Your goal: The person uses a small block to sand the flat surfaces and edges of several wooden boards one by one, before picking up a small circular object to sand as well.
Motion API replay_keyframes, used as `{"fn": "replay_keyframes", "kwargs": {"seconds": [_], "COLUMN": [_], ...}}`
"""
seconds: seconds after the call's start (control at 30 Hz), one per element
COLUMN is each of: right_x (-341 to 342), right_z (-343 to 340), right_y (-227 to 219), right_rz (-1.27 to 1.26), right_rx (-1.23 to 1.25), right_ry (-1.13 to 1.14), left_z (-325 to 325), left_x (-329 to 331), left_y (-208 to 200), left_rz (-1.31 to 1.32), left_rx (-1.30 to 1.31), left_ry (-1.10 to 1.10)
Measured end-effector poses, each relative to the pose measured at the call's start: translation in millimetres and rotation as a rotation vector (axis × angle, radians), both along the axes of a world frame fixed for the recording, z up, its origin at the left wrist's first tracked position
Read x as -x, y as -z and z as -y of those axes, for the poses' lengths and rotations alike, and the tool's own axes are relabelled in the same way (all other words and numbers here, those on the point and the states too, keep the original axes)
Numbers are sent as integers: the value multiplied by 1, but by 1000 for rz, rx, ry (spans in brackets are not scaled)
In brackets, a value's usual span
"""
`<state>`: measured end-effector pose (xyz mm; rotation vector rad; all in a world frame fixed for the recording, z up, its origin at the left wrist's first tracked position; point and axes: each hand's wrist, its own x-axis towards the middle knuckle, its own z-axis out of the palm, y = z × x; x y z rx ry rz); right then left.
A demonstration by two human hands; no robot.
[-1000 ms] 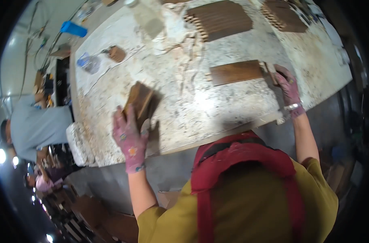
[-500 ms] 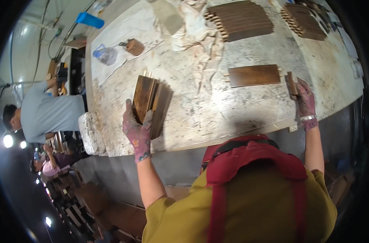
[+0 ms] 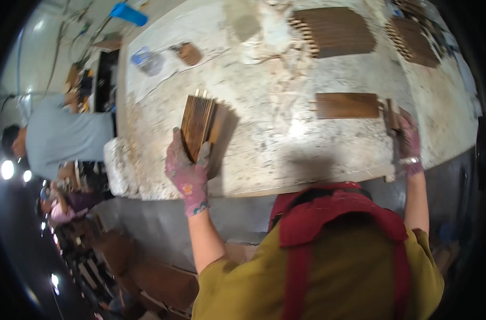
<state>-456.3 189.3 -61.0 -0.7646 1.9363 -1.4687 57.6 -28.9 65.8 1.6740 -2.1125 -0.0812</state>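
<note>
Since a second ago the wooden block (image 3: 196,121) has turned, pegs (image 3: 201,93) now showing; the desk (image 3: 264,149) carries a brown board (image 3: 347,108); left of it, the left hand's (image 3: 187,169) fingers grip the block; the right hand's (image 3: 410,137) fingers hold a small dark piece (image 3: 394,114) by the board's right end.

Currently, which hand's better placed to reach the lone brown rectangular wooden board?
Right hand, probably: nearer the board, though touching a narrow brown wooden piece. Left hand, farther, grips pegged brown wood.

Blur is softening the right hand (image 3: 410,136); a brown piece (image 3: 394,116) is partly hiding its fingers. The lower edge is cropping the olive shirt (image 3: 355,277).
</note>
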Motion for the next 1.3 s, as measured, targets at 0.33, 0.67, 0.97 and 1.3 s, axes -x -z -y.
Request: {"fn": "replay_keyframes", "kwargs": {"seconds": [0.33,0.67,0.97,1.3], "right_x": [-37,-25,-40,-115], "right_z": [34,60,-2,147], "right_y": [-36,-27,-77,-92], "right_rz": [277,9,-232,-554], "right_rx": [-21,-116,-353,-276], "right_ry": [82,-1,-216,-623], "left_z": [-15,-17,-20,-69], "left_x": [134,281,280,266], "left_y": [-4,99,97,112], "left_rz": [-101,-11,13,-348], "left_rx": [41,-13,28,-305], "left_ry": [730,1025,1039,1027]}}
